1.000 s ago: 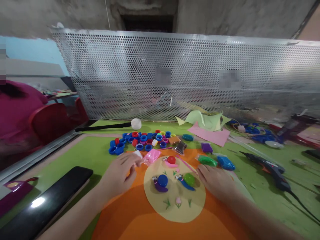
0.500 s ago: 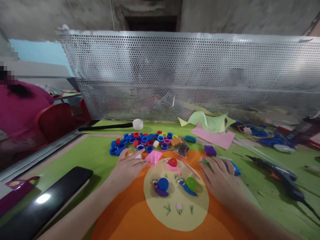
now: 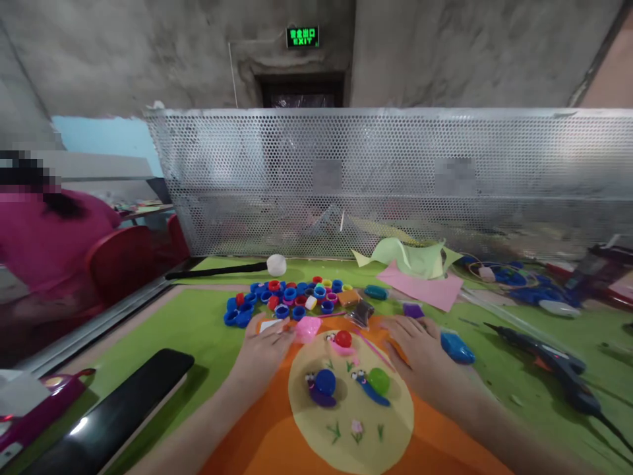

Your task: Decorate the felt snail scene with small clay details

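A yellow felt disc (image 3: 390, 422) lies on an orange sheet (image 3: 262, 442) and carries three clay snails: a red one (image 3: 341, 340), a blue one (image 3: 324, 386) and a green one (image 3: 376, 382). My left hand (image 3: 264, 346) rests at the disc's upper left, its fingertips pinched on a pink clay packet (image 3: 307, 328), beside a white scrap (image 3: 270, 324). My right hand (image 3: 415, 349) lies palm down at the disc's upper right with fingers stretched flat. A blue clay packet (image 3: 457, 348) sits just right of it.
Several coloured bottle caps (image 3: 287, 297) are heaped behind the hands, with purple (image 3: 413, 310) and teal (image 3: 376, 292) packets, pink and green paper (image 3: 420, 277). A glue gun (image 3: 548, 363) lies right, a black pad (image 3: 113, 415) left. A perforated metal screen (image 3: 395, 178) stands behind. A person in pink (image 3: 44, 244) sits far left.
The view tilted up. My right hand slid forward over the green clay packet, which is now hidden. My left hand moved slightly forward with the pink packet.
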### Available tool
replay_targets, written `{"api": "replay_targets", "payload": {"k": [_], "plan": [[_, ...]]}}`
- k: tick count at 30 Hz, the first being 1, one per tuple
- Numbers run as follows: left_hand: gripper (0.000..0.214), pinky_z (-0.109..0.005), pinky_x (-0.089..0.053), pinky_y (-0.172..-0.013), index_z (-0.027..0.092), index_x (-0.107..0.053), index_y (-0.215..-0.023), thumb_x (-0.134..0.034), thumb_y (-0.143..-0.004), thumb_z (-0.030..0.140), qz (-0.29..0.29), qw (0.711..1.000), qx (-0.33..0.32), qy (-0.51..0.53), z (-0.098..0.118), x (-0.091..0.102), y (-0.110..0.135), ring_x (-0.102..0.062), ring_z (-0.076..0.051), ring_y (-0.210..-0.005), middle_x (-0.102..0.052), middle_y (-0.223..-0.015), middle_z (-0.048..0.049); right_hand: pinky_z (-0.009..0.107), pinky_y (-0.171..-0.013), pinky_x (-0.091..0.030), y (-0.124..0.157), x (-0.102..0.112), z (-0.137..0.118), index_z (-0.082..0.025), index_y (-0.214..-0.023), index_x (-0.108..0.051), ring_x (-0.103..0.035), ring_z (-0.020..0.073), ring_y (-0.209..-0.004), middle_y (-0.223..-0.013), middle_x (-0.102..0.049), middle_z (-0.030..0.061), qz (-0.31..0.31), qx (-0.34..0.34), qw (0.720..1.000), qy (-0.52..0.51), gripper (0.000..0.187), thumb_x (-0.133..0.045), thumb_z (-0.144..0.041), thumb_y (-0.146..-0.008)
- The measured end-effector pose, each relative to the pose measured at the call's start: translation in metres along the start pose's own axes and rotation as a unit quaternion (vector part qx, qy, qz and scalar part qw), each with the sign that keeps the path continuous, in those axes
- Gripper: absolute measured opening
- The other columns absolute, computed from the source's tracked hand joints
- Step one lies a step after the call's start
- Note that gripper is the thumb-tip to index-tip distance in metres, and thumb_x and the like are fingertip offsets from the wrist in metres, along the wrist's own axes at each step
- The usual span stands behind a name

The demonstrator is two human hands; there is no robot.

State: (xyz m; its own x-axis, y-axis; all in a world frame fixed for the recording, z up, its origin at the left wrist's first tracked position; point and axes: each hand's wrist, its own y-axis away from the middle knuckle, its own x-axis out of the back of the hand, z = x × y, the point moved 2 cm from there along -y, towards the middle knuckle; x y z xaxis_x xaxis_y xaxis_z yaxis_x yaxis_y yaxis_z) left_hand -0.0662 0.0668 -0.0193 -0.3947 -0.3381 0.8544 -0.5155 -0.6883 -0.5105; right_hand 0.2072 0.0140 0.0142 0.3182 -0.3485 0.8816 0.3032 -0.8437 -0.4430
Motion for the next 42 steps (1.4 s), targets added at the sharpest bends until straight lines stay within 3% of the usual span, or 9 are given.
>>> {"api": "replay_targets", "payload": {"k": [3, 7, 12, 18, 22, 24, 29, 33, 42], "plan": [[0.023, -0.047, -0.033, -0.100, 0.024, -0.065, -0.086, -0.042, -0.085, 0.020, 0.051, 0.995, 0.063, 0.061, 0.000, 0.017, -0.001, -0.064, -0.021, -0.091, -0.071, -0.093, -0.0023, 0.045, -0.084, -0.034, -0.019, 0.004, -0.024, -0.018, -0.107, -0.051, -0.053, 0.0232, -0.096, -0.105, -0.058, 0.0085, -0.021, -0.001, 0.998, -0.059, 0.026, -0.037, -0.015, -0.085], [0.022, -0.030, -0.053, -0.067, 0.022, -0.067, -0.082, -0.048, -0.082, 0.032, 0.101, 0.966, 0.181, 0.154, 0.010, 0.038, 0.003, -0.067, -0.020, -0.076, -0.072, -0.084, -0.0020, 0.043, -0.095, -0.030, -0.033, -0.006, -0.053, -0.020, -0.122, -0.042, -0.043, 0.0232, -0.113, -0.121, -0.050, 0.0076, -0.032, 0.018, 0.988, -0.148, 0.041, -0.050, -0.021, -0.082], [0.028, -0.022, -0.052, -0.051, 0.018, -0.068, -0.071, -0.050, -0.079, 0.038, 0.079, 0.926, 0.238, 0.281, 0.038, 0.046, 0.007, -0.066, -0.017, -0.061, -0.071, -0.067, -0.0009, 0.033, -0.096, -0.034, -0.028, -0.021, -0.066, -0.024, -0.130, -0.032, -0.038, 0.0199, -0.117, -0.128, -0.040, 0.0055, -0.028, 0.038, 0.966, -0.255, 0.065, -0.061, -0.015, -0.073], [0.025, -0.024, -0.052, -0.055, 0.016, -0.067, -0.070, -0.054, -0.074, 0.036, 0.024, 0.901, 0.228, 0.369, 0.045, 0.039, 0.006, -0.065, -0.017, -0.061, -0.070, -0.067, -0.0040, 0.030, -0.087, -0.042, -0.021, -0.024, -0.056, -0.025, -0.100, -0.055, -0.051, 0.0182, -0.098, -0.105, -0.048, 0.0022, -0.031, 0.012, 0.934, -0.355, 0.036, -0.058, -0.005, -0.071], [0.018, -0.028, -0.050, -0.066, 0.017, -0.064, -0.061, -0.058, -0.069, 0.031, 0.018, 0.914, 0.203, 0.351, 0.043, 0.045, 0.005, -0.064, -0.018, -0.068, -0.068, -0.067, -0.0033, 0.021, -0.058, -0.048, -0.024, -0.030, -0.056, -0.022, -0.095, -0.051, -0.058, 0.0134, -0.071, -0.088, -0.054, -0.0009, -0.088, -0.015, 0.889, -0.449, 0.035, -0.055, -0.002, -0.067], [0.011, -0.028, -0.049, -0.068, 0.017, -0.061, -0.063, -0.060, -0.067, 0.028, 0.037, 0.922, 0.198, 0.332, 0.045, 0.049, 0.006, -0.063, -0.017, -0.069, -0.067, -0.069, -0.0021, 0.019, -0.046, -0.043, -0.023, -0.030, -0.057, -0.022, -0.095, -0.049, -0.055, 0.0115, -0.056, -0.077, -0.055, -0.0033, -0.124, -0.025, 0.866, -0.485, 0.033, -0.054, -0.004, -0.068], [0.013, -0.032, -0.048, -0.076, 0.019, -0.052, -0.068, -0.062, -0.067, 0.027, 0.108, 0.928, 0.184, 0.304, 0.056, 0.052, 0.011, -0.063, -0.020, -0.082, -0.068, -0.081, -0.0031, 0.020, -0.054, -0.041, -0.020, -0.020, -0.061, -0.021, -0.093, -0.051, -0.054, 0.0135, -0.068, -0.080, -0.056, -0.0013, -0.147, -0.042, 0.827, -0.540, 0.024, -0.054, -0.012, -0.071], [0.017, -0.031, -0.049, -0.078, 0.019, -0.048, -0.065, -0.063, -0.071, 0.025, 0.156, 0.932, 0.157, 0.288, 0.058, 0.050, 0.014, -0.063, -0.019, -0.087, -0.068, -0.088, -0.0037, 0.019, -0.045, -0.034, -0.019, -0.014, -0.067, -0.020, -0.093, -0.045, -0.046, 0.0106, -0.053, -0.066, -0.048, -0.0043, -0.174, -0.060, 0.791, -0.584, 0.020, -0.051, -0.020, -0.074], [0.010, -0.037, -0.050, -0.082, 0.022, -0.070, -0.069, -0.065, -0.073, 0.030, 0.194, 0.938, 0.079, 0.277, 0.059, 0.050, 0.015, -0.066, -0.021, -0.080, -0.072, -0.078, -0.0041, 0.017, -0.037, -0.023, -0.013, -0.011, -0.076, -0.018, -0.087, -0.040, -0.032, 0.0066, -0.041, -0.051, -0.038, -0.0095, -0.213, -0.104, 0.732, -0.639, 0.019, -0.050, -0.026, -0.073]]}}
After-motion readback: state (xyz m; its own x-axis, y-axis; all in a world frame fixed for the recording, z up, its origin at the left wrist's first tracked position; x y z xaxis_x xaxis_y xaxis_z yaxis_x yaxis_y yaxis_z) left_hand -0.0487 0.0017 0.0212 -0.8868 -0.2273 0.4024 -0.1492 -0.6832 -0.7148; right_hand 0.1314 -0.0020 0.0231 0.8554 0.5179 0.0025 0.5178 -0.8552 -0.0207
